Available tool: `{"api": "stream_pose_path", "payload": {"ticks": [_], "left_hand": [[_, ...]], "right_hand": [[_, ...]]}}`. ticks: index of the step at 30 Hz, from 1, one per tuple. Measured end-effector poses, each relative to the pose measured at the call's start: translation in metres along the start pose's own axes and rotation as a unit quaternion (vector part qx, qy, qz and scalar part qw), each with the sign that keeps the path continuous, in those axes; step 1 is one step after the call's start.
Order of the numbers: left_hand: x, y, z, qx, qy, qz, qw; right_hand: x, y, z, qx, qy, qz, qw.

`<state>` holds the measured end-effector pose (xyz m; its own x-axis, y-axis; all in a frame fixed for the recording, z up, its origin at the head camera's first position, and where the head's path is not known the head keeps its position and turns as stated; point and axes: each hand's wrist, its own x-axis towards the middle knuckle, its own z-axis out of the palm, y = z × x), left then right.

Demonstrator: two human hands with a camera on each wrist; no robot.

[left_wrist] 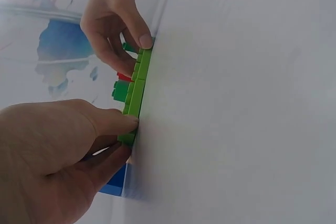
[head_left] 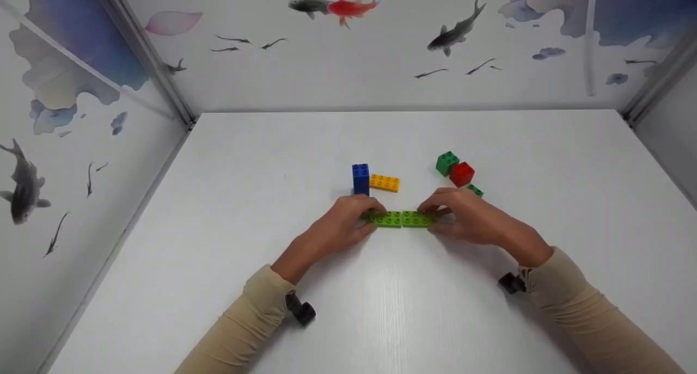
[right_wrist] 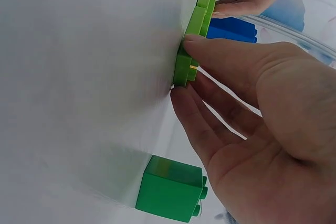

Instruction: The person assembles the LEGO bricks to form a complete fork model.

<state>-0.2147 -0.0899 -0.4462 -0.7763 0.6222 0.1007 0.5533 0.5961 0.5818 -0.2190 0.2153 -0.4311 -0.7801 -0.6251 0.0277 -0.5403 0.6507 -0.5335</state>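
Note:
Two flat lime-green toy bricks with studs lie end to end on the white table in the head view. My left hand (head_left: 348, 220) pinches the left lime-green brick (head_left: 389, 219) at its outer end, thumb on the near side and fingers on the far side. Likewise, my right hand (head_left: 465, 216) pinches the right lime-green brick (head_left: 415, 220) at its outer end. Only a thin seam shows between the bricks. In the left wrist view both hands hold the green row low against the tabletop. My fingers cover the outer ends of the bricks.
Just beyond my left hand stands a tall blue brick (head_left: 360, 178), beside a flat yellow-orange brick (head_left: 384, 183). Past my right hand are a green brick (head_left: 447, 163), a red brick (head_left: 462, 174) and another green brick (head_left: 475, 190), partly hidden. Printed walls (head_left: 348, 85) border the table.

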Motion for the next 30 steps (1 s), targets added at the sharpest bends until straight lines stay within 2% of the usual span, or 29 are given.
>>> {"api": "stream_pose_path", "payload": {"ticks": [16, 24, 27, 30], "left_hand": [[0.002, 0.001, 0.002, 0.003, 0.002, -0.003, 1.0], [0.002, 0.002, 0.003, 0.0, 0.001, -0.019, 0.9998], [0.002, 0.003, 0.003, -0.002, 0.0, -0.023, 0.9997], [0.002, 0.002, 0.002, -0.003, 0.001, -0.017, 0.9998]], "right_hand": [[0.0, 0.001, 0.001, 0.0, -0.003, 0.004, 1.0], [0.001, 0.002, -0.002, 0.013, -0.012, 0.01, 0.9998], [0.0, 0.005, -0.007, 0.03, -0.002, 0.003, 0.9995], [-0.003, 0.007, -0.016, 0.032, 0.027, -0.006, 0.9991]]}}
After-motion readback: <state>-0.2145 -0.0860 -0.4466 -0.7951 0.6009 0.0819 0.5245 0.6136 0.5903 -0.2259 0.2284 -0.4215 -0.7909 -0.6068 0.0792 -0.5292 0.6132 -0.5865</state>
